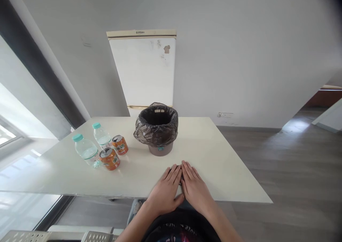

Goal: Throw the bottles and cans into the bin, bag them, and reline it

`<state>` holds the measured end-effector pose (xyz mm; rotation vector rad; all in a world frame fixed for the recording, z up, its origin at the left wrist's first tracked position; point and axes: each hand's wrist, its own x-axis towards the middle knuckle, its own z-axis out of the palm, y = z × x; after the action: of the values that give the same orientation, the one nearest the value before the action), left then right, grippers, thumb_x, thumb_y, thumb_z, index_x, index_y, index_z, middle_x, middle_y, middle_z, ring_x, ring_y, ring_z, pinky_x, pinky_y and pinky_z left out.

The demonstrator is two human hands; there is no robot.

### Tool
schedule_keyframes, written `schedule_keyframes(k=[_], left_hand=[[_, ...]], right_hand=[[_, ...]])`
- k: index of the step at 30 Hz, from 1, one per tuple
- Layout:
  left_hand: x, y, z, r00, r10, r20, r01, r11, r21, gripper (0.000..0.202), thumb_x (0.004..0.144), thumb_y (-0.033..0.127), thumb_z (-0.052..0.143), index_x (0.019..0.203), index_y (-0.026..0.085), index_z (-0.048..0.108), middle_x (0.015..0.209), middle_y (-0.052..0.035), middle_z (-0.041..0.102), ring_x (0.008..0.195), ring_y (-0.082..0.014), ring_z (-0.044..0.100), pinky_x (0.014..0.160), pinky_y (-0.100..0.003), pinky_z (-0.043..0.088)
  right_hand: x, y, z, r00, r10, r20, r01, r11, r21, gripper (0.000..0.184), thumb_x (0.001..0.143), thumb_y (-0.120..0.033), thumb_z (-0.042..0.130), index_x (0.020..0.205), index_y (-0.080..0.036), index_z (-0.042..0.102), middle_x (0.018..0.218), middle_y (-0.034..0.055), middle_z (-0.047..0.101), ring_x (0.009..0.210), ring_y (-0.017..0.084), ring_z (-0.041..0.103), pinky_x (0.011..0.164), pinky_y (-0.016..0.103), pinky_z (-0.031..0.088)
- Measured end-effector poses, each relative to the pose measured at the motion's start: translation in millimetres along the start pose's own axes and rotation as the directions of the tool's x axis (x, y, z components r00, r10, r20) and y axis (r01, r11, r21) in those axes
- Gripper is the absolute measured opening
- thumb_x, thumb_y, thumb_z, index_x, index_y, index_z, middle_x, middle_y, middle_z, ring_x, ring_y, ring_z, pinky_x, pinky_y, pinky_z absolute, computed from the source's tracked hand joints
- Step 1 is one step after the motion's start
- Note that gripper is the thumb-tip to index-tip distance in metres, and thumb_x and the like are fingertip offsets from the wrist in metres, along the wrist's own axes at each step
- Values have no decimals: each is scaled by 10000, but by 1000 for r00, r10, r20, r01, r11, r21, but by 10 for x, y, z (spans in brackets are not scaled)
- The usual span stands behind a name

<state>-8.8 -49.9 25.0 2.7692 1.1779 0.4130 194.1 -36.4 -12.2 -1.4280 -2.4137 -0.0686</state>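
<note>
My left hand [167,190] and my right hand [194,188] lie flat near the table's front edge, palms down, fingers stretched forward and the two hands touching along their inner sides. Something dark shows in the gap between them, too covered to make out. Just beyond my fingertips stands a grey-brown trash bin [160,151], lined with a dark plastic bag [157,132] folded over its rim. To the left are two orange cans [110,159] with opened tops, close beside two clear plastic bottles [86,150] with teal caps. All four stand upright, apart from my hands.
The pale table [208,146] has its right edge beyond my right hand. Behind it, a white refrigerator [145,69] stands against a grey wall [240,57]. A wall socket [225,115] sits low at the right. Perforated plastic [24,236] shows at the bottom left.
</note>
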Motion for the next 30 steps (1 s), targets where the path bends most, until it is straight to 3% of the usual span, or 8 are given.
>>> schedule_keyframes(k=[4,8,14,17,22,25,28,30], left_hand=[[-10,42,-44,1000,-25,4,25,999,-27,942,992,460,582,1725,116,101,1785,-151,182,1670,-303,130,1362,-501,210],[-21,52,-80,999,-48,19,49,998,-51,878,1008,429,563,1718,133,140,1783,-136,220,1668,-290,164,1358,-519,218],[-41,16,-34,998,-55,-37,53,997,-51,767,1056,409,498,1716,185,178,1760,-120,307,1641,-283,267,1341,-525,270],[-34,12,-14,999,-44,-26,43,998,-42,687,1067,401,479,1690,196,271,1733,-112,375,1617,-281,326,1341,-539,265],[-17,26,-20,997,-58,-43,57,998,-34,596,1064,380,493,1631,223,398,1678,-94,471,1572,-272,407,1331,-538,295],[-15,35,-27,997,-59,-45,58,998,-34,584,1062,380,498,1617,219,416,1673,-90,478,1562,-277,418,1322,-544,315],[-18,47,-31,997,-68,-40,67,997,-35,580,1057,376,502,1608,212,428,1669,-89,482,1558,-283,421,1319,-554,321],[-20,53,-29,996,-76,-41,74,997,-37,580,1052,364,504,1607,210,431,1664,-87,490,1553,-284,427,1319,-555,322]], right_hand=[[-37,184,98,999,-14,-40,13,1000,-19,634,1117,-354,312,1701,-109,283,1729,154,341,1606,300,350,1261,525,415],[-14,624,125,999,18,-32,-19,999,-33,648,1122,-375,286,1715,-120,235,1719,163,364,1598,303,367,1264,546,402],[-76,1548,-170,977,202,71,-195,977,-90,655,1121,-418,212,1682,-106,339,1712,169,376,1600,302,360,1300,544,343],[-138,1819,-308,970,217,109,-206,973,-100,663,1123,-438,185,1685,-122,336,1730,147,346,1618,289,319,1317,549,302],[-144,1819,-357,979,162,123,-153,985,-77,656,1123,-465,191,1712,-188,273,1750,108,318,1629,277,297,1322,568,274],[-130,1716,-417,988,156,15,-155,985,-75,679,1113,-497,273,1704,-163,283,1736,133,350,1623,311,308,1316,601,263],[-154,1626,-537,978,90,-187,-100,994,-45,566,1096,-461,381,1516,-128,563,1573,188,570,1488,341,501,1245,553,376],[-195,1587,-608,958,70,-278,-81,996,-28,429,1087,-391,403,1161,-145,746,1236,192,746,1185,312,678,1053,464,512]])
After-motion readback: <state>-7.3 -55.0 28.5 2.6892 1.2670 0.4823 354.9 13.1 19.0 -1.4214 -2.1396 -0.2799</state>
